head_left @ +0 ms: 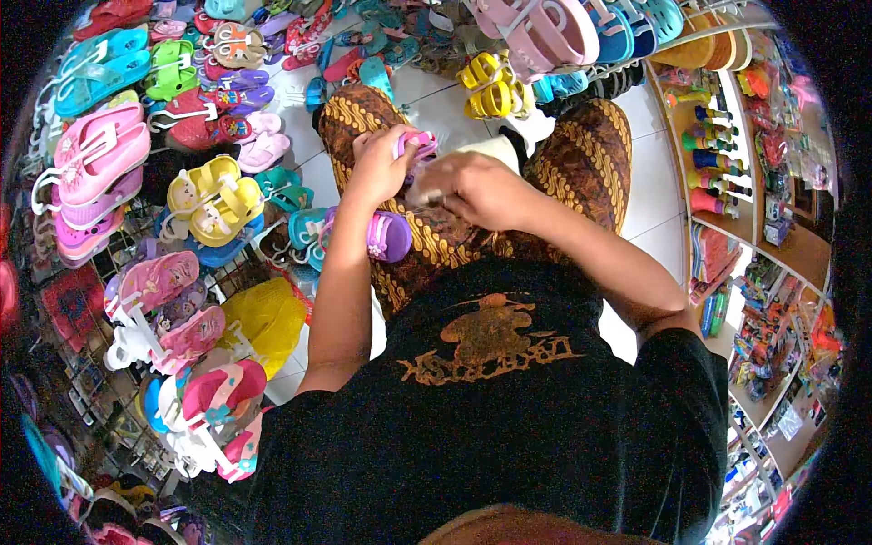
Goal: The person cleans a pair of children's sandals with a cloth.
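Observation:
My left hand (380, 165) is closed around a small purple and pink sandal (420, 143), held over my knees. Close to its right, my right hand (480, 193) is curled, with its fingertips blurred by motion near the sandal. I cannot tell what the right fingers hold. A cream-white piece (495, 150) shows just beyond that hand, partly covered by it. Beside my left forearm, a second purple sandal (391, 238) with a flower trim rests against my thigh, partly hidden by the arm.
Sandals on white hangers crowd the rack at left, including yellow sandals (214, 198) and pink clogs (102, 150). More hang ahead, among them yellow sandals (495, 86) and pink slippers (545, 34). Shelves (758, 218) with bottles and packets stand at right. White floor tiles (654, 182) show around my legs.

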Action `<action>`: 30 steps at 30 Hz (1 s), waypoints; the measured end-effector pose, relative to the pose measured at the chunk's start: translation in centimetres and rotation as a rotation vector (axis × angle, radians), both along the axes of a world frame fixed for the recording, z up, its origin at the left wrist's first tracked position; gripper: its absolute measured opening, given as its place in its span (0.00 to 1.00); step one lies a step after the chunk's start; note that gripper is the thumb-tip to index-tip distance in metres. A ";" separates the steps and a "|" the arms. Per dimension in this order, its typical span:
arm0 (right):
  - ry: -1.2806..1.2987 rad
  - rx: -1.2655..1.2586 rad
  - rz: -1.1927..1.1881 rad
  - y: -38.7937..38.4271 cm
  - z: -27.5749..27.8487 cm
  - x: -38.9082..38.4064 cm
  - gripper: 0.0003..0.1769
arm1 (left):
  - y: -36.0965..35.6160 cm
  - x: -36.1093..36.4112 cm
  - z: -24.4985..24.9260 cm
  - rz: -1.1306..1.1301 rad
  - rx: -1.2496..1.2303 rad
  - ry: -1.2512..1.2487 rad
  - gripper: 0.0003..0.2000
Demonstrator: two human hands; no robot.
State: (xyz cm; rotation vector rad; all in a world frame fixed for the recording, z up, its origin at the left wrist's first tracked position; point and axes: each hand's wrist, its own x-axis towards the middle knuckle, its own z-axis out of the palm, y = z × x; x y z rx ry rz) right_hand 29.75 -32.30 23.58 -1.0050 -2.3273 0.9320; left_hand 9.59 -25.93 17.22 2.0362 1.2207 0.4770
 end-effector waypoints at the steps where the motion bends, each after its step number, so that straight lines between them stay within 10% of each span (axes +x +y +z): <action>1: -0.077 -0.029 -0.173 0.0 0.6 -0.4 0.16 | 0.1 0.0 -0.7 0.004 -0.021 -0.026 0.10; 5: -0.474 0.149 -0.344 0.1 -0.6 -2.6 0.09 | 0.3 -0.3 -1.1 0.017 -0.077 -0.120 0.11; 12: 0.012 0.017 -0.281 0.1 2.8 2.9 0.10 | 0.6 -0.4 -0.8 0.085 -0.073 -0.177 0.10; 14: 0.286 -0.631 -0.636 0.4 1.0 7.1 0.18 | 0.7 -0.7 -1.4 0.130 -0.137 -0.349 0.11; 17: -0.020 -0.925 -0.511 0.2 1.8 9.3 0.26 | 0.4 -0.3 1.2 0.161 -0.137 -0.315 0.11; 23: -0.135 -0.716 -0.391 -2.4 -1.0 4.8 0.23 | 0.5 0.4 3.4 -0.130 0.384 -0.090 0.13; 30: -0.054 -0.387 -0.182 -2.4 -2.3 3.0 0.21 | 0.0 0.9 3.7 -0.253 0.227 -0.021 0.13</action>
